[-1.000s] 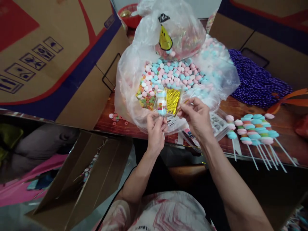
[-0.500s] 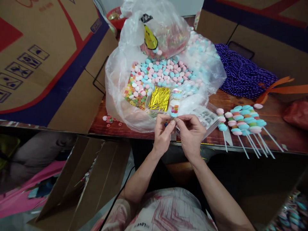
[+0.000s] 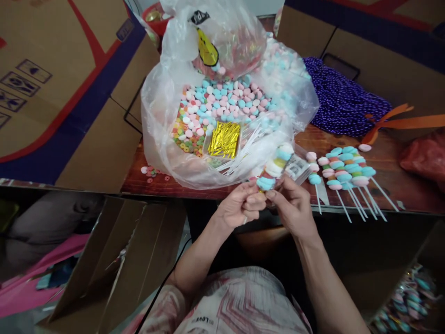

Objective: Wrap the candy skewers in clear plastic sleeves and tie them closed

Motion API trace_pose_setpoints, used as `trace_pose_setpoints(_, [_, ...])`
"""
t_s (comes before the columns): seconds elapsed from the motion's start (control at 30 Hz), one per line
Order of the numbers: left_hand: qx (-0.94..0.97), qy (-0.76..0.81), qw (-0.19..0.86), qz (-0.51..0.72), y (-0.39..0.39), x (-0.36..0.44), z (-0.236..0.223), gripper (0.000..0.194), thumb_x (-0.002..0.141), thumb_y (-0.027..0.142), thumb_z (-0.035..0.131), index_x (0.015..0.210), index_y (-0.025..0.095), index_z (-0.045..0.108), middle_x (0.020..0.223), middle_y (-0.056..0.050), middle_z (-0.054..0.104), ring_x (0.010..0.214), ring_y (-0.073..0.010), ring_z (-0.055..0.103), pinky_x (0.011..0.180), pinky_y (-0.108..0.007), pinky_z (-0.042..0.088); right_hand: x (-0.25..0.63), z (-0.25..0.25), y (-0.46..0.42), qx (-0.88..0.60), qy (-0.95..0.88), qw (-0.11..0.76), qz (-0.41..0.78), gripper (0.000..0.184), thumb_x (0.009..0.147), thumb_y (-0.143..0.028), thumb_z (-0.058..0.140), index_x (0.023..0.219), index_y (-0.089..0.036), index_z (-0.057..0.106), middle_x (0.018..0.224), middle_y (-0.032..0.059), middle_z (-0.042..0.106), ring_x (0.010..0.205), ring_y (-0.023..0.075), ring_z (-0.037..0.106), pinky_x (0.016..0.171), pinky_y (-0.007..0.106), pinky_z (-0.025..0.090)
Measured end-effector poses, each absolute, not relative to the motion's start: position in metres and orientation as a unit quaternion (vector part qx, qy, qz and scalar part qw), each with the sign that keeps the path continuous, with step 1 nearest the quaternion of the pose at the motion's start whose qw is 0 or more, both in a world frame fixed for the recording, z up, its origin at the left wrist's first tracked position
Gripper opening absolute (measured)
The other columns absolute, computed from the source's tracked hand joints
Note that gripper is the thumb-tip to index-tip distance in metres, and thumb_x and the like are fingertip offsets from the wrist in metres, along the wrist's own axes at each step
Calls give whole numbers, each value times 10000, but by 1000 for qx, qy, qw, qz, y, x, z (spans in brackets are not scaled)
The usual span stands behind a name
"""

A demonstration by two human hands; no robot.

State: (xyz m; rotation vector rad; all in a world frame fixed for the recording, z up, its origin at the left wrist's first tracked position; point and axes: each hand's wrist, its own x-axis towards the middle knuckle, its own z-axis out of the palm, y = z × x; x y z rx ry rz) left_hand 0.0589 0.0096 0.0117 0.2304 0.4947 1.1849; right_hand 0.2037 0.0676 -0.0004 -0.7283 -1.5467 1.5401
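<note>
Head view: candy skewer (image 3: 274, 168) between both hands.

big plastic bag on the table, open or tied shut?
Open. The clear plastic bag gapes at the top, its film spread wide, so the pink and blue candies and the gold twist ties inside show uncovered.

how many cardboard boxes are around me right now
4: one big printed cardboard box at left behind the table, two more at the back right, and an open box on the floor at lower left. More may sit outside the view.
</note>
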Motion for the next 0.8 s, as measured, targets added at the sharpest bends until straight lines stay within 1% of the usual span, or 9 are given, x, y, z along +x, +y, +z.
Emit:
trace_pose_setpoints(0.13, [172, 280, 777, 538, 9, 70, 11, 403, 748, 432, 839, 875, 187, 544, 525, 105, 383, 424, -25, 140, 376, -128, 115, 216, 4, 67, -295, -678, 381, 556, 116, 883, -288, 693, 870, -212, 605, 735, -26, 548, 644, 127, 505, 602, 255, 441])
trace_pose_setpoints(0.3, [290, 457, 512, 667, 3, 92, 0, 286, 895, 485, 677, 980, 213, 657, 605, 38, 568, 489, -74, 431, 481, -189, 346, 210, 2, 57, -371, -690, 431, 449, 90, 919, -260, 619, 875, -215, 556, 707, -34, 552, 569, 108, 505, 514, 230, 414])
trace_pose_setpoints(0.37, [328, 502, 428, 676, 0, 96, -3, 258, 879, 447, 705, 975, 209, 732, 705, -2, 638, 640, -119, 563, 612, -234, 450, 210, 2, 54, -384, -681, 420, 461, 70, 929, -266, 598, 902, -211, 564, 706, -40, 551, 544, 99, 506, 498, 224, 421])
trace_pose_setpoints(0.43, [346, 521, 385, 679, -2, 95, -4, 223, 814, 400, 779, 923, 206, 778, 805, -31, 680, 765, -150, 607, 698, -259, 479, 213, 5, 53, -387, -675, 391, 492, 74, 930, -275, 593, 912, -205, 579, 699, -45, 547, 524, 92, 503, 484, 219, 425])
trace_pose_setpoints(0.5, [316, 512, 418, 681, 0, 94, -4, 231, 756, 395, 828, 863, 196, 784, 751, -17, 647, 674, -118, 560, 616, -236, 448, 218, 6, 53, -381, -672, 372, 514, 107, 935, -291, 597, 880, -200, 590, 676, -50, 546, 495, 82, 477, 466, 214, 413])
trace_pose_setpoints(0.57, [231, 472, 519, 674, 6, 93, -2, 297, 705, 428, 861, 827, 179, 754, 615, 35, 542, 493, -55, 405, 468, -195, 322, 223, 6, 53, -380, -689, 378, 487, 131, 962, -289, 572, 876, -201, 618, 667, -44, 573, 489, 81, 474, 480, 220, 422])
trace_pose_setpoints(0.67, [105, 411, 630, 651, 15, 93, 2, 413, 582, 409, 934, 769, 152, 670, 561, 73, 480, 410, -4, 259, 400, -163, 169, 229, 4, 53, -369, -756, 431, 327, 168, 981, -217, 536, 1020, -225, 699, 813, 16, 695, 639, 129, 616, 613, 268, 514])
trace_pose_setpoints(0.73, [77, 400, 643, 649, 18, 96, 6, 436, 554, 368, 951, 752, 143, 633, 562, 76, 476, 407, 4, 272, 395, -151, 159, 233, 2, 54, -333, -800, 456, 204, 230, 955, -166, 566, 1097, -252, 726, 971, 61, 740, 837, 176, 692, 743, 310, 556])
trace_pose_setpoints(0.8, [77, 396, 644, 650, 18, 100, 10, 438, 562, 353, 950, 770, 141, 628, 545, 90, 440, 404, 5, 283, 396, -146, 167, 237, 0, 57, -297, -828, 462, 117, 244, 925, -137, 606, 1078, -268, 744, 1026, 74, 752, 917, 193, 703, 797, 325, 558])
